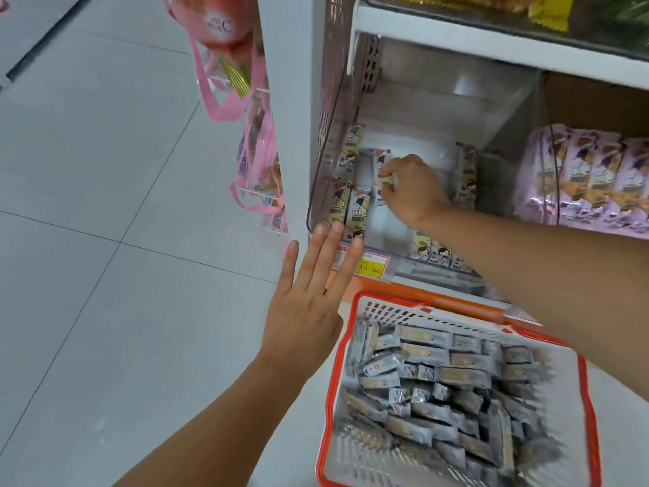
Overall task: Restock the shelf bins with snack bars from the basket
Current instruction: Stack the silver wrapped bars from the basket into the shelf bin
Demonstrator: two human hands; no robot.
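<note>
A clear plastic shelf bin [316,191] holds several cream-wrapped snack bars standing along its left and front sides. My right hand [411,191] reaches into the bin and pinches one cream snack bar [382,170] between thumb and fingers. My left hand [309,293] is stretched flat, its fingertips touching the bin's front edge near two upright bars [351,209]. Below, a red-rimmed white basket [379,304] on the floor is full of grey-wrapped snack bars [439,381].
A neighbouring bin to the right holds purple-wrapped bars [590,177]. A yellow price tag [370,267] sits on the shelf's front rail. Pink-ribboned bags [253,152] hang on the shelf's end panel to the left. An upper shelf [491,47] overhangs the bin. Grey floor tiles [105,205] spread left.
</note>
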